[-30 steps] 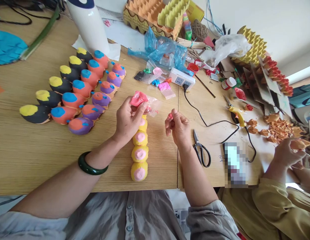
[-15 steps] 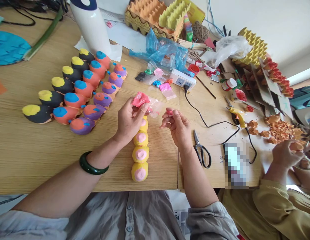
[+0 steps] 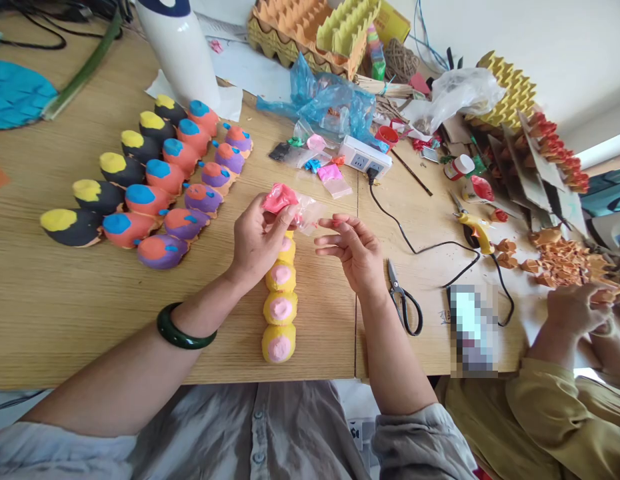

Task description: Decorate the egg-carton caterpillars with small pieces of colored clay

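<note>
a grey shirt (image 3: 215, 433) with 2 buttons (image 3: 259, 457) showing, sleeves (image 3: 415, 437) apparently rolled; a dark green bangle (image 3: 177, 339), left arm (image 3: 125, 377).

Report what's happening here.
A person's left hand holds a clear plastic packet of bright pink, clay-like material, while the right hand, beside it, seems to pinch a small pink lump. Below the left hand, a row of yellow, rounded bumps with pale pink spots lies on the wooden table. Further left lie rows in black and yellow, orange and blue, and purple and orange. At right, another person's hand holds an orange piece.
</note>
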`<state>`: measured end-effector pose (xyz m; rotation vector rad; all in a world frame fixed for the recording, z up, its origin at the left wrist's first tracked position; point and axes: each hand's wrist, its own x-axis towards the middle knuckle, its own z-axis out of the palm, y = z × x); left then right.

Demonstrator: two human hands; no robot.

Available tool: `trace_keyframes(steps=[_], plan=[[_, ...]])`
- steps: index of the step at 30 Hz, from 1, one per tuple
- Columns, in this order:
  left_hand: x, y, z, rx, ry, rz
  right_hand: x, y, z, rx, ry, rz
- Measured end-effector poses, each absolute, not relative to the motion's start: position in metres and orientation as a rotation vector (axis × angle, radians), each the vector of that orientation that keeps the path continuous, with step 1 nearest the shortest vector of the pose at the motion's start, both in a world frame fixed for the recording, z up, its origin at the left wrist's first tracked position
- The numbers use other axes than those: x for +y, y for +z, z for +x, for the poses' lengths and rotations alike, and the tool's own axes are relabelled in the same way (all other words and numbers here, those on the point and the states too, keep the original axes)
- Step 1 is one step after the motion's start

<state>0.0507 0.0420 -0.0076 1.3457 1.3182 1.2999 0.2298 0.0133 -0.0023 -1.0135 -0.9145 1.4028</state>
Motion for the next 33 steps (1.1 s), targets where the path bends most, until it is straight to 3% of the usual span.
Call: trace_keyframes(steps=[21, 33], plan=[[0.043, -0.01, 0.049, 1.258, 1.323, 1.326, 0.01, -0.002, 0.226, -1.054, 1.226, -1.079], [0.042, -0.017, 0.051, 1.336, 1.406, 1.556, 0.0, -0.001, 0.222, -1.57, 0.644, -1.243]])
